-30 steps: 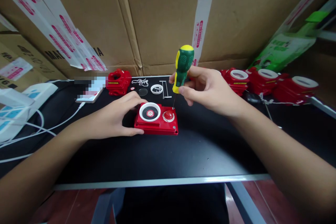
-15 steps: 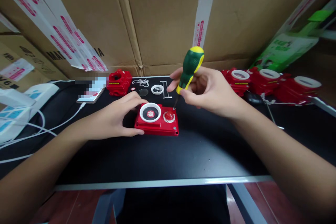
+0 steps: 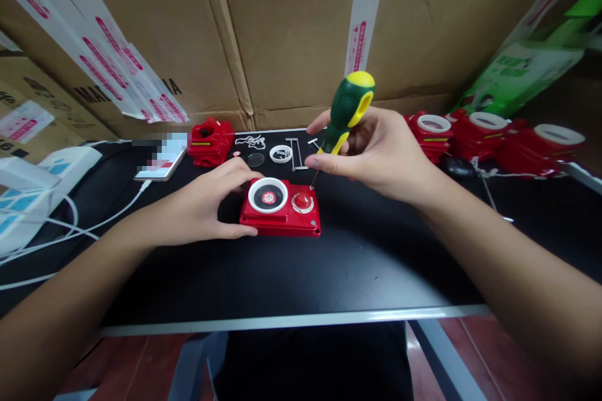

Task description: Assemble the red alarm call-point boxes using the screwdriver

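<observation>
The red housing [image 3: 281,213] lies flat on the black table [image 3: 282,276], near its middle and just in front of me. On its top face sit a white ring with a dark disc and a small red gear-like part inside it [image 3: 268,195], and to the right of that a red dome button [image 3: 302,201].

My left hand [image 3: 207,207] rests on the table at the housing's left end, thumb along the near edge and fingers curved over the far left corner, pressed against the plastic so it is gripped from that side.

My right hand [image 3: 376,153] is closed around the screwdriver [image 3: 345,114], thumb and fingers pinching the lower part of its green and yellow handle. The tool leans, its yellow cap tilted to the right and away from me, and its thin shaft runs down to the left with the tip at the far right corner of the housing, just behind the dome button. I cannot tell whether the tip sits in a screw.

Behind the housing lie small loose parts: a white ring [image 3: 281,153], a dark round disc [image 3: 256,160], a tangle of thin wire [image 3: 250,141] and some metal pins [image 3: 296,153]. Farther left stands another red housing [image 3: 211,135], with a phone [image 3: 162,163] on a white cable [image 3: 94,225] beside it. To the right, a row of red units with white rings [image 3: 475,135] lines the table's back edge, against cardboard boxes [image 3: 291,25].
</observation>
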### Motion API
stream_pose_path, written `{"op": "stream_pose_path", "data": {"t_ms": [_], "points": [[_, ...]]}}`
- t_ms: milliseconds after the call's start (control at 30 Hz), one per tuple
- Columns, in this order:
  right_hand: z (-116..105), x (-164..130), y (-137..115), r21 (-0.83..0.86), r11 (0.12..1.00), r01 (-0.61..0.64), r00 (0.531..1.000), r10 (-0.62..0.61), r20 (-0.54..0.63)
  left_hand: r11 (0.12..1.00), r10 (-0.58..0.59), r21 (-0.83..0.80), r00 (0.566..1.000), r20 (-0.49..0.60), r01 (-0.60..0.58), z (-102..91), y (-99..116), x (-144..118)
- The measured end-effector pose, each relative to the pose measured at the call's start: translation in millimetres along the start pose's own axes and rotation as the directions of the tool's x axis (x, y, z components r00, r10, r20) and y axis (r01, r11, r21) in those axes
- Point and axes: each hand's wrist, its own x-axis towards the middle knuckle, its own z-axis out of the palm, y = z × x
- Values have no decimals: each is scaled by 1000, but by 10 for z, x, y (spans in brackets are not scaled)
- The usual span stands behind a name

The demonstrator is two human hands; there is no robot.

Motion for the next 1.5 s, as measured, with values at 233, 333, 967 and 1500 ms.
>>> {"op": "stream_pose_path", "data": {"t_ms": [233,333,967,1500], "points": [[-51,13,7,-88,996,35,999,-32,29,1000,15,8,1000,-10,-15,2,-13,7],[-40,10,7,-63,998,25,999,-23,36,1000,17,8,1000,-15,-17,6,-6,9],[58,8,42,-92,994,54,996,-47,70,1000,1,30,1000,3,-1,3,15,0],[56,2,79,-78,997,-18,1000,19,14,1000,-15,24,1000,10,15,-2,16,-3]]}}
